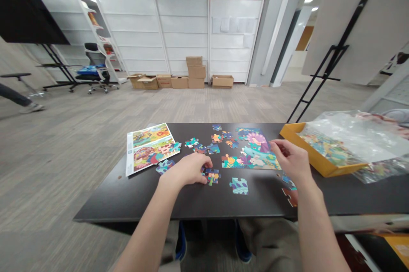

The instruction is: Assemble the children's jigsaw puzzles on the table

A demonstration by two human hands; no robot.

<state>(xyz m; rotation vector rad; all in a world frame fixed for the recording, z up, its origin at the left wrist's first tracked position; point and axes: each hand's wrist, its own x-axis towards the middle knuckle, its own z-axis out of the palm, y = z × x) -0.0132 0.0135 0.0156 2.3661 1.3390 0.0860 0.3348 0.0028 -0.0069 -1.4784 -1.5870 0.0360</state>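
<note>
A partly joined jigsaw puzzle (255, 160) lies on the black table, with a purple and pink figure, plants and a white animal. My right hand (291, 159) is at its right edge, thumb and forefinger pinched on a puzzle piece mostly hidden by the fingers. My left hand (188, 169) rests low over the table, thumb and fingers curved but apart. Beside its fingertips are colourful puzzle pieces (212, 177). A pale teal puzzle piece (239, 186) lies in front of the joined part. Under my right wrist, a reddish-brown piece (290, 196) is partly covered.
Several loose pieces (214, 149) are scattered left of the joined part. A printed picture sheet (129, 152) lies at the table's left. On the right, a yellow box (326, 168) holds more pieces under clear plastic bags (354, 131). The table (134, 204) ends close to my lap.
</note>
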